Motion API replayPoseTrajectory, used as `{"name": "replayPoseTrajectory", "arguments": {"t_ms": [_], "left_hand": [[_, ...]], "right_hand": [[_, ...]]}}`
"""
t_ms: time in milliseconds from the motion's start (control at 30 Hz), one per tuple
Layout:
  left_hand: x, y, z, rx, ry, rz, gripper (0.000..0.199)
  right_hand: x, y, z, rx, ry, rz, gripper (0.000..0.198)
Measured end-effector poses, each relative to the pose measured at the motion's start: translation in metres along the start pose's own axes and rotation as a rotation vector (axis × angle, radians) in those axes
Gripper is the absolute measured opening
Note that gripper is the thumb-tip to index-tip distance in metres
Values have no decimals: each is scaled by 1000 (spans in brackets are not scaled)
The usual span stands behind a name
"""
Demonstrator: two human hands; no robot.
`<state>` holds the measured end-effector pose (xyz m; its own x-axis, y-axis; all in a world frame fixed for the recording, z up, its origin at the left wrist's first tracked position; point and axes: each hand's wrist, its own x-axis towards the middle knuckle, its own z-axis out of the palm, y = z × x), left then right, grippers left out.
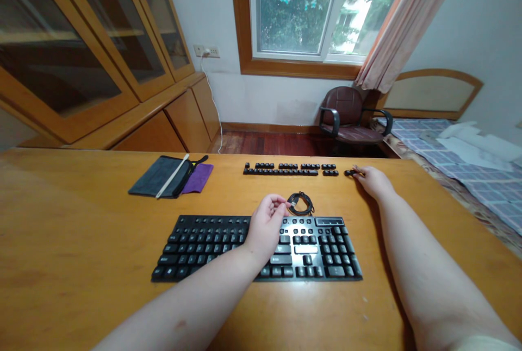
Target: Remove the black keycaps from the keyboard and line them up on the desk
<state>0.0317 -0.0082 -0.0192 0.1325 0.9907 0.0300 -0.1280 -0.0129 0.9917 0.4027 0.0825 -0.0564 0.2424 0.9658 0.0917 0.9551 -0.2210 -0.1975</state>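
Note:
A black keyboard (305, 249) lies on the wooden desk in front of me, most of its keys in place. My left hand (267, 223) is over its upper middle, thumb and fingers pinched; what they hold, if anything, is too small to make out. Just beyond these fingertips sits a coiled black cable (302, 212) with a USB plug (293, 204). Out to the right, my right hand (373, 181) pinches at a small black keycap (349, 173) on the desk. To its left, loose black keycaps (281, 172) stand in two rows.
At the desk's far left lie a dark grey cloth or pouch (153, 176), a white stick (173, 176) and a purple cloth (198, 179). Past the desk (81, 242) are glass-fronted cabinets (114, 19), a brown armchair (345, 109) and a bed (432, 144).

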Motion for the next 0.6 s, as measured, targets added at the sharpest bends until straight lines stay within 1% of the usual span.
{"name": "replayPoseTrajectory", "arguments": {"t_ms": [233,400,600], "left_hand": [[0,0,0,6,-10,-19,8],[0,-2,0,2,-9,-22,8],[1,-3,0,5,-11,-17,8]], "right_hand": [[0,-1,0,-7,-13,-16,40],[0,0,1,-51,3,-34,39],[1,2,2,-40,22,-43,39]]}}
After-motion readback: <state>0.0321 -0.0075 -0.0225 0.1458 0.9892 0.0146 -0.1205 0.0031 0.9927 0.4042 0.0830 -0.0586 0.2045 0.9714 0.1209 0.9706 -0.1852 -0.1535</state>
